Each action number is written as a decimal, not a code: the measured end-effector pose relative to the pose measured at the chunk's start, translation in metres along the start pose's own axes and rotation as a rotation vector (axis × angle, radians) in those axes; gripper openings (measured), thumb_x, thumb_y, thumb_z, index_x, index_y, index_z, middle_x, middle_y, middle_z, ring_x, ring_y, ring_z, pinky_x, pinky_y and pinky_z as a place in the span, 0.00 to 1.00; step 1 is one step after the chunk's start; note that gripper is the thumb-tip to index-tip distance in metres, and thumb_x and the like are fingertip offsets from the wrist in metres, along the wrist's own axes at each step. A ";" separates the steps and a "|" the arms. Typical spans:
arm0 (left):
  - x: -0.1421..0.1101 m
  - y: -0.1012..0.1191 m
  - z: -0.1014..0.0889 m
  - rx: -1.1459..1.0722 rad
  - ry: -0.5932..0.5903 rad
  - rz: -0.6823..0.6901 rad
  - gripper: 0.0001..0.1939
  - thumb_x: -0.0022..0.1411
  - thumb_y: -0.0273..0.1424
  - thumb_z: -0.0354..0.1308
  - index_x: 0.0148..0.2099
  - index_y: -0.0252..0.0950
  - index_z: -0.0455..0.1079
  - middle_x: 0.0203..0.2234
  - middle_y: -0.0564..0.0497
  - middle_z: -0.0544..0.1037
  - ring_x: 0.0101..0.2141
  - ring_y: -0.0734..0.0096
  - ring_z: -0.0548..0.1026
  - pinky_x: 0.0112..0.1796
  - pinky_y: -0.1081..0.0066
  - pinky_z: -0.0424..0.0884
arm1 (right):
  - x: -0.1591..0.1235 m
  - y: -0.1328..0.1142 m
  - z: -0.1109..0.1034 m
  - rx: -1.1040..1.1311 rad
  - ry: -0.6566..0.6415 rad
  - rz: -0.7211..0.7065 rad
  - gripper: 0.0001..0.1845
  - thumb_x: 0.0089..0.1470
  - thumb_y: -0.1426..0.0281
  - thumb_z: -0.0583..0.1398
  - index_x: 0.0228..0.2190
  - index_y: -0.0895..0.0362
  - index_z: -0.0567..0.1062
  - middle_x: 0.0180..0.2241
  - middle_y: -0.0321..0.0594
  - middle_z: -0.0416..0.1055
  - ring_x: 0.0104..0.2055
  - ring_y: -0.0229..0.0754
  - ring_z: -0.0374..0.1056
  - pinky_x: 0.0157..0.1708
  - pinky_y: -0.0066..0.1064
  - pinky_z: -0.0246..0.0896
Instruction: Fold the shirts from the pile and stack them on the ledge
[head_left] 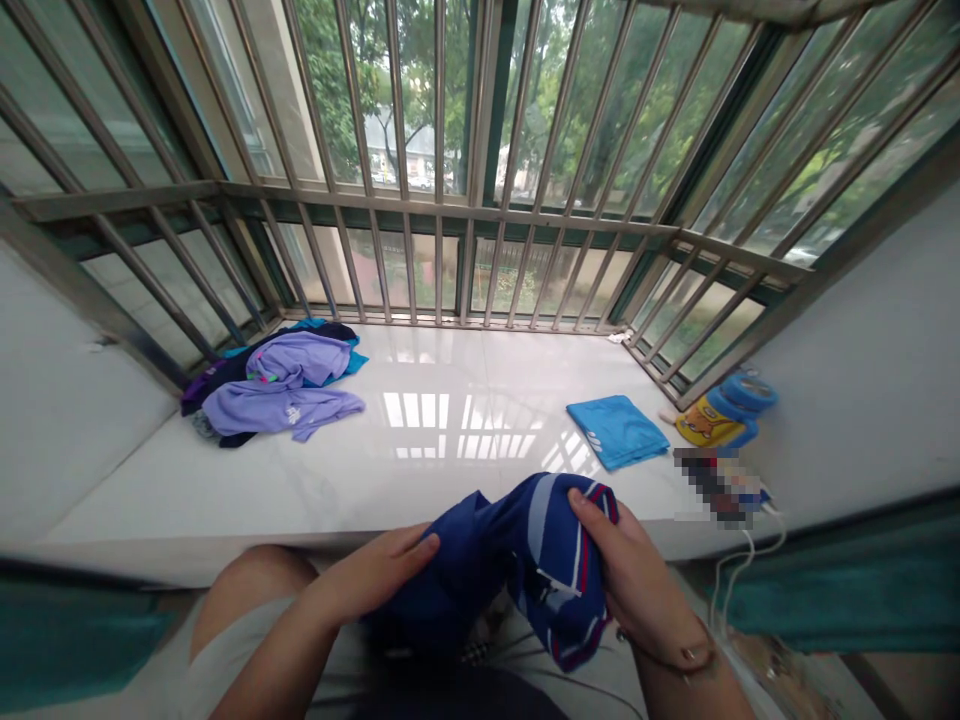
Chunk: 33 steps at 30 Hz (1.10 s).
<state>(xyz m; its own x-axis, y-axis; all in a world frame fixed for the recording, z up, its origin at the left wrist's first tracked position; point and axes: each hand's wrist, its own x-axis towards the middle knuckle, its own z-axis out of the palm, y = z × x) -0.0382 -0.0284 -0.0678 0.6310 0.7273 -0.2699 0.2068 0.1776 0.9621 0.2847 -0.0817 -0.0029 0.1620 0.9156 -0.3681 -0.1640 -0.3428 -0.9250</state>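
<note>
A dark blue garment (517, 570) with white and red stripes is bunched over my lap at the front edge of the white sill (420, 440). My right hand (637, 575) grips its right side, fingers curled over the striped edge. My left hand (382, 570) lies on the garment's left side with fingers together, pressing or holding the cloth. A folded light blue cloth (616, 430) lies flat on the sill, beyond my right hand. A pile of unfolded purple, dark and teal clothes (281, 385) sits at the far left of the sill.
Metal window bars (465, 220) enclose the sill on three sides, with trees outside. A yellow and blue toy-like object (720, 412) rests by the right wall. A blurred item with a white cable (739, 560) lies at the sill's right front corner. Teal fabric (832, 590) hangs below the sill.
</note>
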 end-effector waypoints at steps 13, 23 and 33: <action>0.020 0.052 0.051 0.096 -0.304 0.281 0.23 0.61 0.45 0.73 0.52 0.36 0.83 0.42 0.49 0.86 0.42 0.60 0.82 0.49 0.65 0.78 | 0.022 -0.002 0.025 -0.132 -0.544 -0.018 0.30 0.59 0.41 0.67 0.38 0.57 0.81 0.32 0.39 0.80 0.30 0.40 0.74 0.34 0.31 0.73; 0.000 0.047 0.015 0.220 0.546 0.288 0.21 0.66 0.48 0.64 0.45 0.34 0.83 0.38 0.48 0.87 0.39 0.58 0.83 0.43 0.64 0.81 | 0.010 0.131 0.034 -0.674 -0.505 -0.530 0.22 0.66 0.56 0.64 0.47 0.61 0.85 0.39 0.42 0.85 0.44 0.45 0.81 0.42 0.32 0.78; -0.050 0.053 -0.040 0.650 0.245 0.131 0.20 0.61 0.47 0.68 0.49 0.41 0.83 0.39 0.50 0.88 0.40 0.58 0.83 0.44 0.68 0.80 | 0.005 0.098 0.000 -0.469 -0.028 -0.439 0.25 0.72 0.50 0.54 0.51 0.52 0.82 0.45 0.45 0.83 0.48 0.50 0.78 0.53 0.38 0.74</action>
<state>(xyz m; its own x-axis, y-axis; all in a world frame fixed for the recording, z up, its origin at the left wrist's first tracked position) -0.0888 -0.0289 -0.0022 0.5104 0.8576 -0.0631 0.5937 -0.2983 0.7474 0.2694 -0.1102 -0.0951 0.0910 0.9945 0.0511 0.3559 0.0154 -0.9344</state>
